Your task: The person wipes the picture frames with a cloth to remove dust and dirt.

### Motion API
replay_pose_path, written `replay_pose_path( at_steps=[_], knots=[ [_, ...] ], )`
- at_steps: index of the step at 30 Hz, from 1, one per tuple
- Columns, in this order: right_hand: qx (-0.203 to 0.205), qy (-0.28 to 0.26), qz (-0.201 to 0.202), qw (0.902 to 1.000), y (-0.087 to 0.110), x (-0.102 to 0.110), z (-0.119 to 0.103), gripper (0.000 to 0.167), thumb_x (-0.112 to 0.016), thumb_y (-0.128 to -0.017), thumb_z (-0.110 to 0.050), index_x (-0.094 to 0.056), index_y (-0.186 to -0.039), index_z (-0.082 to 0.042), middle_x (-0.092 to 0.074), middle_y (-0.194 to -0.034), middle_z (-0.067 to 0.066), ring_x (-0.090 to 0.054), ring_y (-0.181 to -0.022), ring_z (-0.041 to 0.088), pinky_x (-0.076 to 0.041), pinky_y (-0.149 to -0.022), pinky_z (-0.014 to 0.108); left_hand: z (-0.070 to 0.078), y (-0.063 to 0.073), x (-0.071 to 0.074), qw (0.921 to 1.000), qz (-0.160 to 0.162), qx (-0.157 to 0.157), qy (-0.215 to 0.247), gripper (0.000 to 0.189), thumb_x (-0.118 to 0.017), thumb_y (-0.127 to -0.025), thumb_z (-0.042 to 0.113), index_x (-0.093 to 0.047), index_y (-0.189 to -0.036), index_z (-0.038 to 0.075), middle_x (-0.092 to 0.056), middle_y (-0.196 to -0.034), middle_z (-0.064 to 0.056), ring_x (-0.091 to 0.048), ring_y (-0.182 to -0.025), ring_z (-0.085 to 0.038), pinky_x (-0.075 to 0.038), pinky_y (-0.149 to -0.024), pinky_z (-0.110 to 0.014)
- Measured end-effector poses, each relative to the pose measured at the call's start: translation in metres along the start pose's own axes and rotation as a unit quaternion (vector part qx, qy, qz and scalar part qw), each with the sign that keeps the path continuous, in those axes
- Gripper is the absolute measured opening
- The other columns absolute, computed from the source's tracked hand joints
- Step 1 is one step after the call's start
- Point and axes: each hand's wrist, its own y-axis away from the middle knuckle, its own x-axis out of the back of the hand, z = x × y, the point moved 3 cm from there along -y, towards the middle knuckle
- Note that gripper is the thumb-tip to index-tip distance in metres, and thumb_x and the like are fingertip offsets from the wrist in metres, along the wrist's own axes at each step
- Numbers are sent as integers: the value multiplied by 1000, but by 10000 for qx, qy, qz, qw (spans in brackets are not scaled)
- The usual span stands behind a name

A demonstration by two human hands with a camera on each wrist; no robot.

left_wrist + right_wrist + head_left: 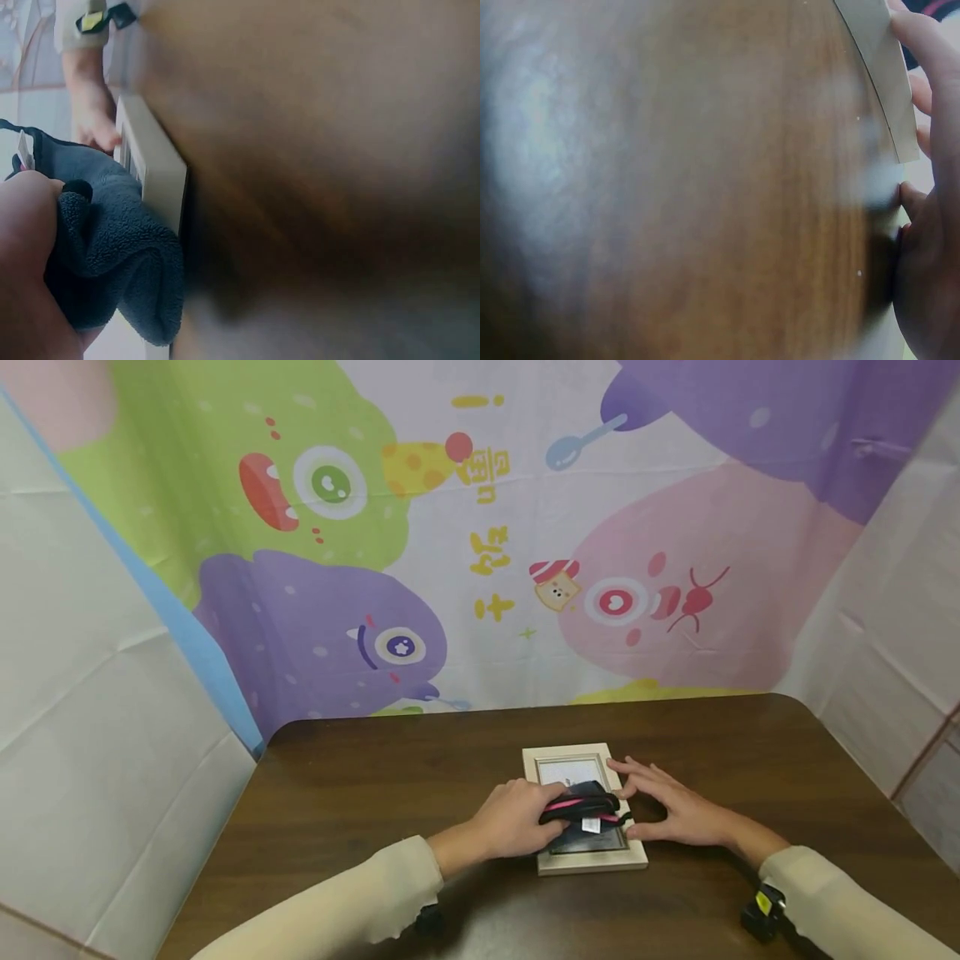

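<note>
A cream-coloured picture frame (592, 862) lies flat on the dark wooden table, with a white printed sheet partly showing inside it. My left hand (517, 818) grips a bunched dark blue-grey cloth (120, 255) over the middle of the frame. The fluffy cloth has black and pink edging and a small white tag (591, 825), and it hides much of the frame's inside. To the right, my right hand (686, 810) has its fingers spread, with thumb and fingertips resting at the frame's right edge. The right wrist view shows those fingers (922, 45) beside the frame's side.
The brown table (360, 777) extends around the frame on all sides. Behind it hangs a curtain (495, 660) with cartoon monsters, and pale sheets (97, 677) flank both sides. A small black device with a yellow patch (763, 906) is at the right wrist.
</note>
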Motion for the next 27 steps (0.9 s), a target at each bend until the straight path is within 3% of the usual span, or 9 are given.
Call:
replay_pose_path(
  at_steps=[8,14,22,27],
  knots=[
    [114,29,2,9999,0,1,3,35,-91,-94,-27,-69,-120,-35,-42,-183,0,-20,-176,18,-12,-120,97,8,10,-2,9998,41,-127,-116,26,-81,-100,27,-79,-125,20,-80,-90,6,-58,-71,-1,-40,-60,-18],
    [58,46,-25,10000,-2,0,0,35,-92,-94,-30,-69,-120,-37,-42,-183,5,-22,-177,27,-12,-120,96,5,13,6,9997,109,-234,-47,28,-81,-100,25,-79,-128,19,-83,-94,4,-60,-71,-1,-42,-61,-18],
    [-53,3,39,10000,0,1,-1,32,-92,-94,-29,-70,-117,-34,-44,-182,9,-27,-175,45,-11,-121,95,12,18,30,9967,593,-549,101,32,-82,-98,18,-77,-130,13,-86,-97,-2,-64,-74,-4,-47,-65,-19],
    [14,-16,19,10000,0,0,-2,32,-91,-95,-29,-67,-115,-34,-44,-182,4,-24,-177,25,-11,-121,96,25,25,36,9919,815,-970,-28,33,-85,-95,16,-77,-128,13,-86,-97,-1,-68,-76,-4,-50,-66,-18]
  ],
)
